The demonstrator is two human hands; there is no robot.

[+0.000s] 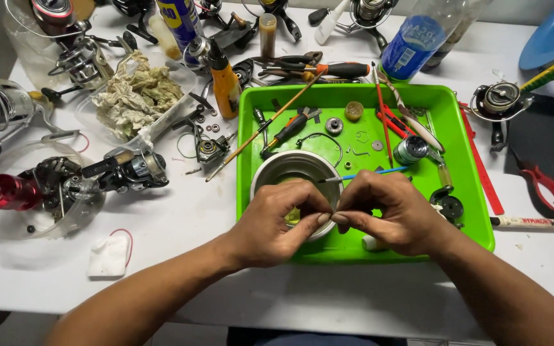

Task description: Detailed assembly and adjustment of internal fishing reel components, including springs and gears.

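Note:
My left hand (276, 221) and my right hand (389, 214) meet fingertip to fingertip over a round metal bowl (290, 168) in the green tray (469, 198). Both pinch something very small between thumbs and forefingers; the part itself is hidden by the fingers. A thin blue-handled brush (370, 172) lies across the top of my right hand, its tip toward the bowl. Small reel parts, a gear (334, 125), a washer (377, 145) and a spool (410, 149) lie in the tray beyond my hands.
Several fishing reels (126, 170) stand on the white table at left, with a rag-filled container (134, 95), an orange oil bottle (226, 80), a spray can (181, 22) and a plastic bottle (411, 38). Screwdrivers (328, 69) and red pliers (546, 186) lie nearby.

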